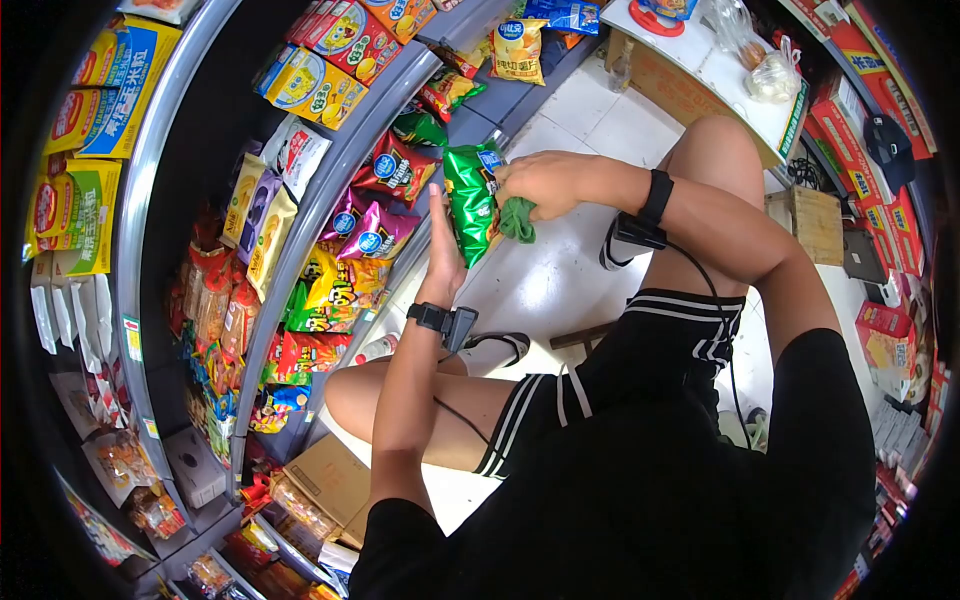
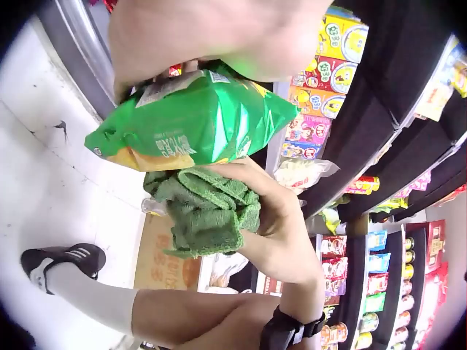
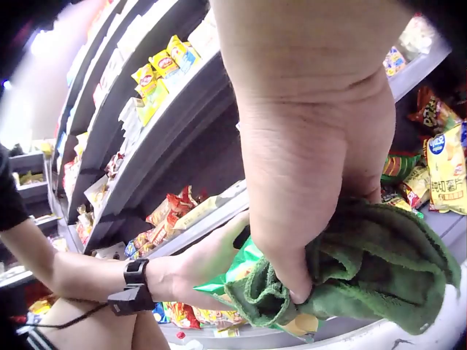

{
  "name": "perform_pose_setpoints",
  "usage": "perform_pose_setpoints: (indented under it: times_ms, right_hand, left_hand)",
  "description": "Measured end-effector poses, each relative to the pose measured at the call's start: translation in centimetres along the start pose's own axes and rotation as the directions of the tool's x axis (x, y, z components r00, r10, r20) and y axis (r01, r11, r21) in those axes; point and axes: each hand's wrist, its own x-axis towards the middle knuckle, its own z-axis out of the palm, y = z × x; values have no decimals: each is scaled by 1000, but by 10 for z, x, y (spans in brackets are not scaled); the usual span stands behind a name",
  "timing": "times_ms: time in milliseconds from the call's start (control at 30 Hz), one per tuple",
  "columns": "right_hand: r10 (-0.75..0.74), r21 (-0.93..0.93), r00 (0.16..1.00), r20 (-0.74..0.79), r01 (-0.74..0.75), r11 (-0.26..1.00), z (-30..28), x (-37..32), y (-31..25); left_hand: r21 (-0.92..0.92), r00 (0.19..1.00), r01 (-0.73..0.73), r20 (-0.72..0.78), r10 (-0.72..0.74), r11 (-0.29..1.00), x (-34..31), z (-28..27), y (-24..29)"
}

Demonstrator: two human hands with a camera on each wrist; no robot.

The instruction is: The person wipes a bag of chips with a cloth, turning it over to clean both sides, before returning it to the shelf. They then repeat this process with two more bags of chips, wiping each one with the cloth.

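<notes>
A green bag of chips [image 1: 472, 205] is held upright in front of the shelf. My left hand [image 1: 443, 255] grips it from the shelf side, one finger extended along its edge; the bag hides part of this hand. From the other side, my right hand [image 1: 550, 185] holds a bunched green cloth [image 1: 517, 220] against the bag. The left wrist view has the folded cloth [image 2: 208, 211] pressed close below the bag [image 2: 197, 124]. Seen from the right wrist, the cloth [image 3: 365, 270] spreads under my right hand [image 3: 314, 168] and covers much of the bag.
Curved shelves on the left carry chip bags [image 1: 365, 235], boxed snacks [image 1: 315, 85] and other packets. A yellow chip bag [image 1: 517, 50] stands at the lower shelf's far end. A white table [image 1: 690, 40] is at the back right. My bent legs [image 1: 430, 405] flank the tiled floor [image 1: 530, 280].
</notes>
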Motion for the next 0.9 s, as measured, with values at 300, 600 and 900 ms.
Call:
perform_pose_setpoints:
  times_ms: [300,600,900]
  right_hand:
    - [131,-85,984,119,-122,989,0,-3,8]
    - [167,-124,980,104,-154,980,8,-16,15]
    - [257,-254,900,353,-173,952,27,15,-11]
  left_hand:
    - [300,993,-52,118,17,953,15,3,-14]
    - [492,987,-27,152,-55,870,38,4,-33]
    - [415,993,15,-116,37,910,69,-21,-56]
